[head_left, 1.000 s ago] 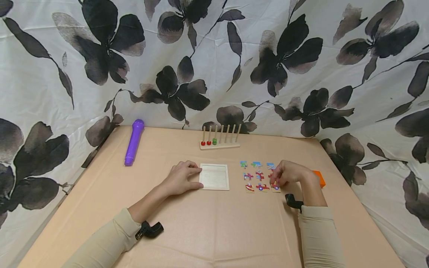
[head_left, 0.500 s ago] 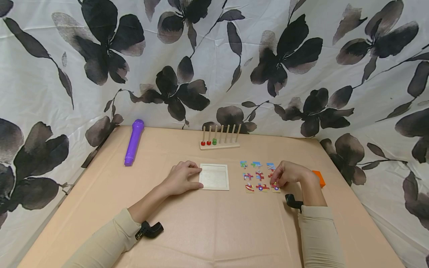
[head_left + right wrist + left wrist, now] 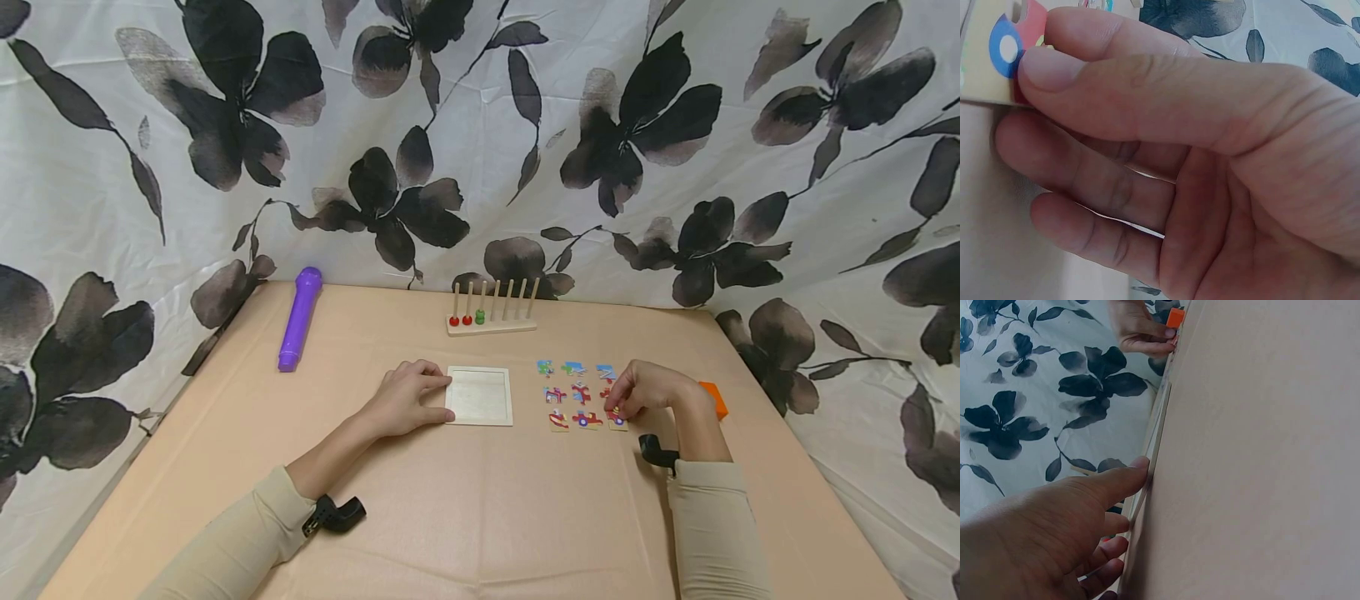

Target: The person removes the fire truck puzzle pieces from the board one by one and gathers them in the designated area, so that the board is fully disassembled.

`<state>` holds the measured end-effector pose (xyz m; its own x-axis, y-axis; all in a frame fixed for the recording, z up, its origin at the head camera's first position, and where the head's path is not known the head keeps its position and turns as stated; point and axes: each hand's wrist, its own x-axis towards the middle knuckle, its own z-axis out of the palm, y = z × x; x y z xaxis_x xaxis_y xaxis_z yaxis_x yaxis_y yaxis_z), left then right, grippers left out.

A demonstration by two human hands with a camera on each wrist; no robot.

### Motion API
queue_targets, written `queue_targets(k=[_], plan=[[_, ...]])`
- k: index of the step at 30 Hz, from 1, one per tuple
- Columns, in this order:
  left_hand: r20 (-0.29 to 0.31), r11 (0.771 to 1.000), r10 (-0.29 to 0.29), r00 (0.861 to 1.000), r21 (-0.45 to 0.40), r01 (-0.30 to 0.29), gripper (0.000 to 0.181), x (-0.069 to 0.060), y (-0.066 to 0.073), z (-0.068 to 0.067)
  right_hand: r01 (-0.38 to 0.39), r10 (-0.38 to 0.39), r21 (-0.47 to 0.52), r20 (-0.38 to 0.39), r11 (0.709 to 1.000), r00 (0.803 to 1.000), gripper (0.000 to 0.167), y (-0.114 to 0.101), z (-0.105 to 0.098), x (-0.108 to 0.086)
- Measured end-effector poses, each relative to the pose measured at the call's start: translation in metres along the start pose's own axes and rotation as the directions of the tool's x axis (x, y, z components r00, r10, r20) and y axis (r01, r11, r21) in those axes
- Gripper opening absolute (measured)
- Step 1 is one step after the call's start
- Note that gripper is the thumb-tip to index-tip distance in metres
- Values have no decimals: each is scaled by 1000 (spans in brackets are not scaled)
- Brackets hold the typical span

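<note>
A pale wooden puzzle tray (image 3: pixel 482 398) with a raised rim lies flat on the table. My left hand (image 3: pixel 405 398) rests against its left edge, thumb at the near corner and fingertips farther up; in the left wrist view the thumb touches the tray's rim (image 3: pixel 1161 422). To the right, several printed puzzle pieces (image 3: pixel 581 392) lie in rows. My right hand (image 3: pixel 651 388) pinches the near-right puzzle piece (image 3: pixel 1004 53) between thumb and index finger. That piece shows a blue-and-white wheel and red paint, and is partly covered by the thumb.
Behind the tray stands a wooden peg rack (image 3: pixel 491 328) with red and green beads on some pegs. A purple microphone-shaped toy (image 3: pixel 300 321) lies at the back left. An orange block (image 3: pixel 715 400) sits beyond the right wrist. Flowered cloth (image 3: pixel 510 125) hangs behind the table.
</note>
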<state>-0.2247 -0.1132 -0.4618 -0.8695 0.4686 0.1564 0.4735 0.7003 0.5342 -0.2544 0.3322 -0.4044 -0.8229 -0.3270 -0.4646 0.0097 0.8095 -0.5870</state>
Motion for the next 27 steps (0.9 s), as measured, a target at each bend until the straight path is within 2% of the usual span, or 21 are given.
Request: queue_targets(k=[12, 17, 20, 22, 27], plan=[[3, 1000, -3, 1000, -4, 3, 64, 0, 0, 0, 16, -16, 10, -6, 1000, 1000, 18, 0, -3, -1], [5, 1000, -6, 1000, -6, 6, 64, 0, -1, 0, 89, -89, -8, -33, 996, 995, 16, -4, -4, -1], [7, 1000, -4, 1000, -1, 4, 65, 0, -2, 1, 164, -166, -25, -80, 986, 983, 16, -9, -3, 1], [8, 1000, -2, 1000, 1, 2, 65, 0, -2, 1, 213, -217, -49, -131, 976, 967, 19, -13, -1, 4], [8, 1000, 1, 1000, -4, -1, 63, -1, -2, 1, 265, -279, -89, -256, 960, 926, 26, -29, 10, 12]])
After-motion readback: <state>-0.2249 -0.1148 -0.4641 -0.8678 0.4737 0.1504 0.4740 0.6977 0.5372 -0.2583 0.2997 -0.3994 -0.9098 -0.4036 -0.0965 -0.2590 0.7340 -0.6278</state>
